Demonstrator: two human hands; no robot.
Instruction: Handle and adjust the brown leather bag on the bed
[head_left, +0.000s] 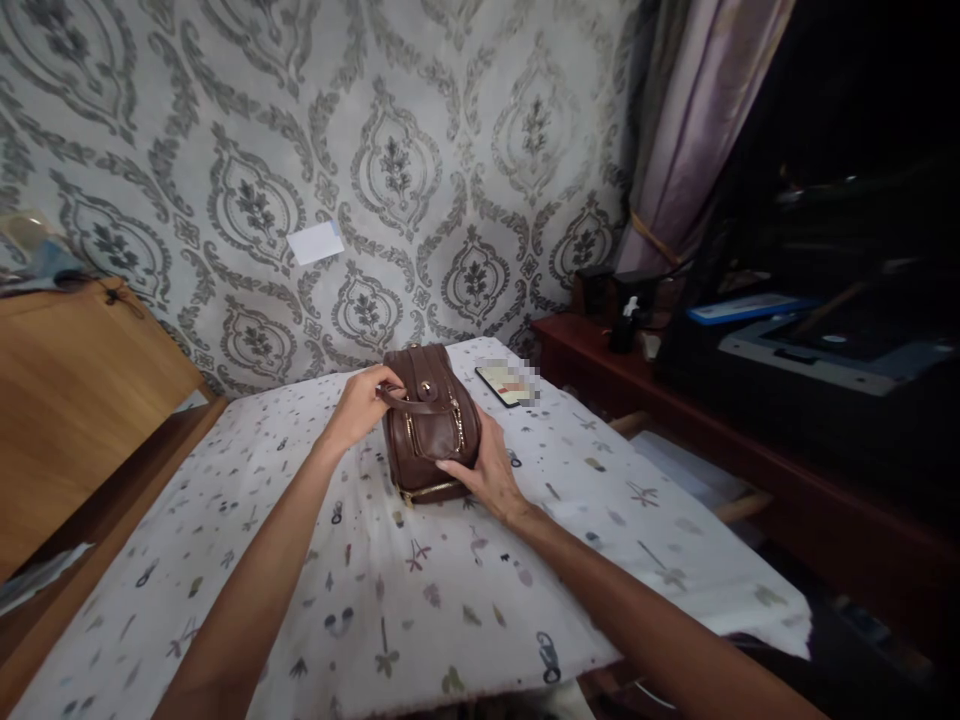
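A small brown leather bag (427, 425) with gold zips stands upright on a table covered by a white patterned cloth (300, 580). My left hand (360, 402) grips the bag's top left edge by the handle strap. My right hand (487, 470) is pressed against the bag's lower right side, fingers spread along it. Both forearms reach in from the bottom of the view.
A phone (504, 383) lies on the cloth just behind and right of the bag. A wooden headboard or cabinet (67, 400) stands at the left. A dark red shelf (675, 400) with small items and a dark unit runs along the right. Patterned wallpaper is behind.
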